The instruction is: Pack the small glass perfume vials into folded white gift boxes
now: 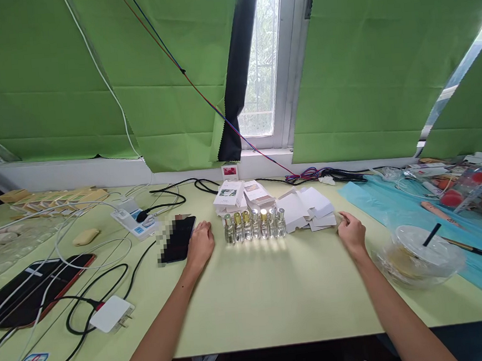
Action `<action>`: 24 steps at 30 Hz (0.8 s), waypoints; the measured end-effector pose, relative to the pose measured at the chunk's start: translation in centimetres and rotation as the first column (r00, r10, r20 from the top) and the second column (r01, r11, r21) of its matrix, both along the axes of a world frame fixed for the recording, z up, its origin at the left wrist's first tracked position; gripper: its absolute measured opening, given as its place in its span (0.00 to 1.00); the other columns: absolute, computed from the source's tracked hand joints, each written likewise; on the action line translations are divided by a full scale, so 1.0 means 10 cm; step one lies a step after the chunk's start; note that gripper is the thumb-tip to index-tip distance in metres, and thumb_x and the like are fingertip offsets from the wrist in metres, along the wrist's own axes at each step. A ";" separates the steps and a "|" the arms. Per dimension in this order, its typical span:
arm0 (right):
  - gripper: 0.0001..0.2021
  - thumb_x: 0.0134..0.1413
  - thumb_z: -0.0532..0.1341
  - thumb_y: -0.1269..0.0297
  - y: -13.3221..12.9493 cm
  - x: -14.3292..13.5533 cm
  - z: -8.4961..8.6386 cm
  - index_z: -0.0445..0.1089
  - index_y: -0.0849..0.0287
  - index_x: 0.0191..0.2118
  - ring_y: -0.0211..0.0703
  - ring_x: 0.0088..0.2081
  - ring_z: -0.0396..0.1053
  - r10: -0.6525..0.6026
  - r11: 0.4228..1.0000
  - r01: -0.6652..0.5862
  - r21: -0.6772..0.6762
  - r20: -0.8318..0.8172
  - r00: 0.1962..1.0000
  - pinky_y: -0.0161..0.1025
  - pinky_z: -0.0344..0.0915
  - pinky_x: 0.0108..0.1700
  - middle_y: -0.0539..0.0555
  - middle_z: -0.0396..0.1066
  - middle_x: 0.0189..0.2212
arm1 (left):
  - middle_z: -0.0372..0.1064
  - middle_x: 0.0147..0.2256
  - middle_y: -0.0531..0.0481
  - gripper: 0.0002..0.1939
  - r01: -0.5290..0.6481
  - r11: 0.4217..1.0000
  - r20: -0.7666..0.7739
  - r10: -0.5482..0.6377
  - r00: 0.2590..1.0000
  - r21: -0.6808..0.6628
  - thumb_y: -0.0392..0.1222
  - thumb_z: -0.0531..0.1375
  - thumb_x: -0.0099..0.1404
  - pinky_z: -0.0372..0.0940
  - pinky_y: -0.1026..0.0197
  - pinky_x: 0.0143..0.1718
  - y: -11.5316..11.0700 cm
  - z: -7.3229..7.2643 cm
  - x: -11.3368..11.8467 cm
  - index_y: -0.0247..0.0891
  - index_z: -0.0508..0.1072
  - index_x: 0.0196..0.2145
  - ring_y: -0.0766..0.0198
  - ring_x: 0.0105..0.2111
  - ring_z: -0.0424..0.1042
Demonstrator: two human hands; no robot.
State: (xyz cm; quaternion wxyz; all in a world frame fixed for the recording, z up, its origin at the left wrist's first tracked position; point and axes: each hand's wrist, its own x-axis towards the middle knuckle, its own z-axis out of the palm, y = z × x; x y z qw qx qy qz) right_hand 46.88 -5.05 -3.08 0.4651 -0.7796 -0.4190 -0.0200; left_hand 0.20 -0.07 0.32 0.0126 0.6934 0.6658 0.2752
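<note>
Bottles (256,227) stand aligned outside the boxes (259,193); left hand (201,242) and right hand (351,230) rest, fingers curled, grip not discernible.

Between our left hand (201,242) and right hand (352,232), we can pass over bare tabletop (270,295) up to the glass bottles (255,226), backed by white cartons (293,205). A phone (181,239) blocks us leftward, a lidded bowl (420,255) rightward.

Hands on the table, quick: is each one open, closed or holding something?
Left hand: by the phone, nothing seen held; open or closed, unclear.
Right hand: curled near the white cartons, nothing seen held; fully closed, unclear.
</note>
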 end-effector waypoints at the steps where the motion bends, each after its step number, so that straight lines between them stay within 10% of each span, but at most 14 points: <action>1: 0.20 0.48 0.51 0.71 0.00 -0.01 0.01 0.78 0.64 0.42 0.55 0.41 0.77 -0.015 0.999 0.015 0.035 0.006 1.000 0.46 0.69 0.47 0.65 0.81 0.39 | 0.75 0.55 0.36 0.18 0.003 1.000 0.009 -0.004 1.000 0.008 0.31 0.51 0.64 0.64 0.52 0.61 0.00 0.00 0.00 0.35 0.79 0.44 0.50 0.60 0.70; 10: 0.16 0.61 0.50 0.66 -0.13 -0.42 0.26 0.67 0.65 0.49 0.57 0.48 0.71 -0.068 0.903 -0.003 0.429 0.150 0.986 0.54 0.66 0.52 0.69 0.73 0.46 | 0.80 0.45 0.39 0.18 0.010 0.995 0.139 -0.023 0.990 0.095 0.38 0.51 0.62 0.68 0.57 0.52 -0.05 0.11 0.00 0.34 0.78 0.42 0.51 0.45 0.79; 16: 0.13 0.65 0.54 0.67 -0.21 -0.93 0.34 0.63 0.61 0.53 0.57 0.49 0.66 0.081 0.804 -0.281 0.524 0.371 0.925 0.57 0.65 0.51 0.65 0.66 0.46 | 0.80 0.32 0.46 0.16 0.012 0.994 0.223 -0.035 0.974 0.106 0.43 0.52 0.63 0.69 0.61 0.39 -0.09 0.14 0.07 0.37 0.78 0.37 0.59 0.27 0.77; 24: 0.13 0.62 0.54 0.78 -0.43 -1.70 0.35 0.64 0.57 0.49 0.47 0.39 0.69 0.502 0.523 -0.825 0.212 0.705 0.500 0.43 0.70 0.39 0.57 0.68 0.37 | 0.74 0.22 0.51 0.15 0.090 0.991 0.238 -0.110 0.965 0.095 0.43 0.53 0.61 0.65 0.62 0.32 -0.11 0.13 0.13 0.38 0.79 0.34 0.61 0.23 0.71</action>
